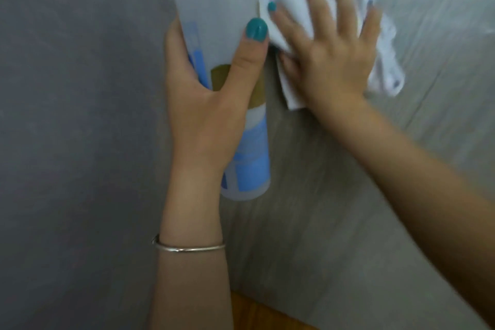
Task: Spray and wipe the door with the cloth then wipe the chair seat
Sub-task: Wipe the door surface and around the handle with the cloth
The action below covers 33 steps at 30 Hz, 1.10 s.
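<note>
Pressed flat, fingers spread, right hand (329, 61) on white cloth (292, 2) against grey wood-grain door (334, 195). Left hand (211, 104) wrapped round translucent spray bottle (222, 16) just left of cloth, thumb across blue label. Silver bangle (187, 248) on left wrist. Darker grey wall (80, 115) to the left.

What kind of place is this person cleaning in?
Probably indoors in a home or office, though little shows. The right hand presses a white cloth flat on a grey wood-grain door, beside a plain grey wall. The left hand holds a spray bottle.
</note>
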Each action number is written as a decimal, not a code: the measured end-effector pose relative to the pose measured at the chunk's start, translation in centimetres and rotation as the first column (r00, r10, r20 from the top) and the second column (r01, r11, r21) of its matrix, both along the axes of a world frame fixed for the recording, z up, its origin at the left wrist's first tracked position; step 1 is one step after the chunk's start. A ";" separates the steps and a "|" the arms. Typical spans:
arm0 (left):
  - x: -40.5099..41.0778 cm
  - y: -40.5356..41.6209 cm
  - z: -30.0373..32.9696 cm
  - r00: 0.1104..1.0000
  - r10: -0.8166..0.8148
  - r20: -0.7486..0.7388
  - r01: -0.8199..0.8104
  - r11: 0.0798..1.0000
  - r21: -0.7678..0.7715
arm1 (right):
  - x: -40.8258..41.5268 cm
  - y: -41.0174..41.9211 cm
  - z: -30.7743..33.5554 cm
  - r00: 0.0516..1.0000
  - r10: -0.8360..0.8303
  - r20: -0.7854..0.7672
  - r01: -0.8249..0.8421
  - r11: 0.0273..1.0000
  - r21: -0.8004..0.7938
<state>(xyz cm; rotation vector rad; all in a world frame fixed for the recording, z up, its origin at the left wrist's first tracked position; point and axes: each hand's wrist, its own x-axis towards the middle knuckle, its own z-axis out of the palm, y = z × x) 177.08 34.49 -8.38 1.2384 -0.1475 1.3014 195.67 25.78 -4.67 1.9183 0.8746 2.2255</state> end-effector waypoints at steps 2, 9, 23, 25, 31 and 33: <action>0.2 -0.6 0.0 0.999 -0.039 -0.012 0.039 0.999 -0.025 | -0.6 -0.4 -6.5 0.994 0.071 -0.083 -0.073 0.997 -0.020; -0.3 -1.2 0.5 1.000 -0.027 0.010 0.027 0.999 -0.017 | 0.3 -4.7 -18.8 0.991 -0.020 -0.132 -0.082 0.687 -0.722; 2.7 -4.0 -0.9 0.998 -0.065 -0.018 0.066 0.994 0.084 | 0.3 -7.8 -3.5 1.000 0.021 0.013 -0.021 0.999 0.036; 3.1 -4.7 -1.1 0.996 -0.080 -0.025 0.082 0.994 0.066 | 0.1 -8.2 -9.7 0.997 0.035 -0.066 -0.034 0.999 0.018; 2.9 -5.4 -1.6 0.995 -0.084 -0.044 0.090 0.987 0.135 | -0.5 -11.4 -24.5 0.976 -0.081 -0.202 -0.021 0.888 -0.459; 2.5 -5.5 -1.4 0.994 -0.100 -0.051 0.105 0.986 0.132 | 0.0 -11.8 -22.8 0.971 -0.104 -0.217 -0.038 0.825 -0.563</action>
